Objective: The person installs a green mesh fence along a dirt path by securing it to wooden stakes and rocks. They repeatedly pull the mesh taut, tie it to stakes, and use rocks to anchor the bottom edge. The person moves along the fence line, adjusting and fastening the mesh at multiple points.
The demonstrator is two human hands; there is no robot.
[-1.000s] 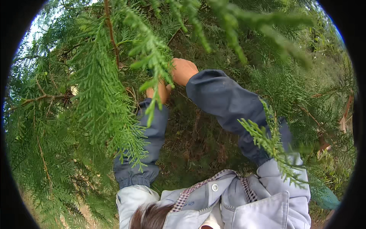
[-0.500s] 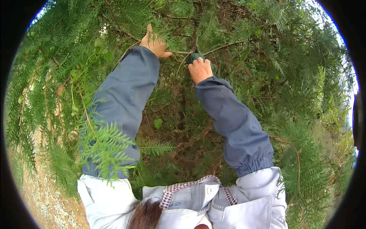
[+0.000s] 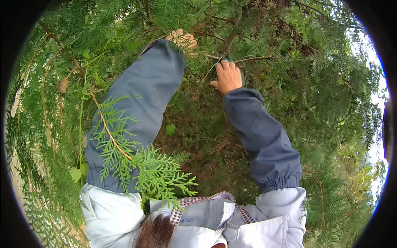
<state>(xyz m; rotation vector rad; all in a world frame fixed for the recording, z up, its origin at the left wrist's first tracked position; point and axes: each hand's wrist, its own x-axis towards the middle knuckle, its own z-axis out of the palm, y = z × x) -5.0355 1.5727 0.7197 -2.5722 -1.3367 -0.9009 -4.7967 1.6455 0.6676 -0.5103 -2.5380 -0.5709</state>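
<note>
My right hand [image 3: 228,77] is wrapped over a dark green bundle [image 3: 243,79] against the trunk [image 3: 230,41], just below a fork of thin branches. Its fingers point up and its thumb sticks out to the left. Most of the bundle lies under the hand, so its kind cannot be made out. Up and to the left, my left hand [image 3: 181,39] is among the leafy sprays with its fingers curled. Foliage partly covers it, and whatever is in its fingers is hidden. A thin side branch [image 3: 212,56] runs between the left hand and the trunk.
Dense evergreen foliage [image 3: 326,95] surrounds both arms. One leafy sprig [image 3: 118,144] hangs across my left sleeve. A bare side branch [image 3: 258,58] reaches right from the trunk. A brown dried leaf [image 3: 62,85] hangs at the left. Brownish twigs [image 3: 206,144] fill the shade below the hands.
In the picture, both hands and the trunk have shifted right. My left hand's outstretched finger and thumb have curled in. My right hand remains on the bundle, its thumb now showing.
</note>
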